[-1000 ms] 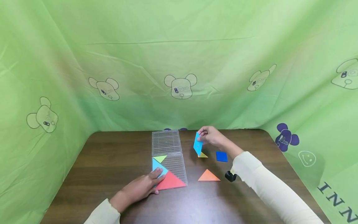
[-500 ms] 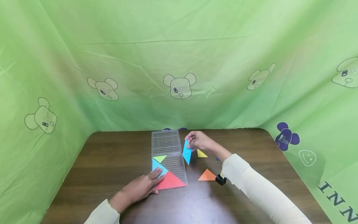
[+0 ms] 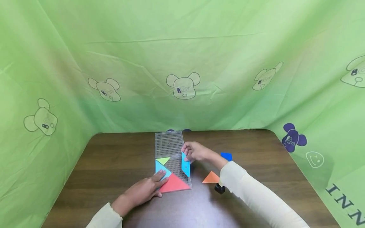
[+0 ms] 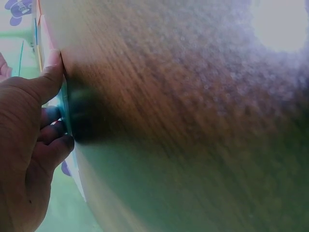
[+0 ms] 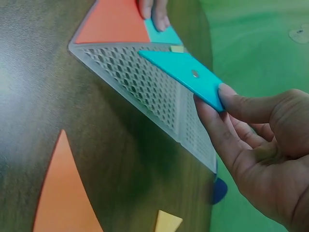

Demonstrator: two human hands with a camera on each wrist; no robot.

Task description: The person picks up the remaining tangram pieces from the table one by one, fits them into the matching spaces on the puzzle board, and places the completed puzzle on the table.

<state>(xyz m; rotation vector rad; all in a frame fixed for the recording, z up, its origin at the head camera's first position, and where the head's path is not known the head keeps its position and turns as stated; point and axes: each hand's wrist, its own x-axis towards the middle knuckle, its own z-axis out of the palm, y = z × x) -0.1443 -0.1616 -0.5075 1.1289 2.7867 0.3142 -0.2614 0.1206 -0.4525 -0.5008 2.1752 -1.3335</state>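
Observation:
My right hand (image 3: 194, 151) pinches a light-blue parallelogram tile (image 3: 185, 164) by its upper end, tilted on edge over the right side of a clear, hinged plastic case (image 3: 174, 164). Thumb and fingertips grip one corner of that tile in the right wrist view. Inside the case lie a red triangle (image 3: 174, 184), a light-blue triangle (image 3: 160, 167) and a small lime-green triangle (image 3: 163, 161). My left hand (image 3: 148, 187) rests at the case's near-left corner, with fingers laid on the light-blue triangle. Its thumb (image 4: 54, 65) touches the near edge in the left wrist view.
An orange triangle (image 3: 210, 178) and a blue square (image 3: 226, 156) lie on the wooden table (image 3: 119, 164) to the right. A yellow triangle (image 5: 167, 222) shows in the right wrist view. The case's lid (image 3: 169, 144) lies flat behind. Green cloth (image 3: 182, 47) surrounds the table.
My right hand has carried the parallelogram leftward and nearer, from above the yellow triangle to over the case. The yellow triangle is now hidden in the head view. My left hand has stayed put.

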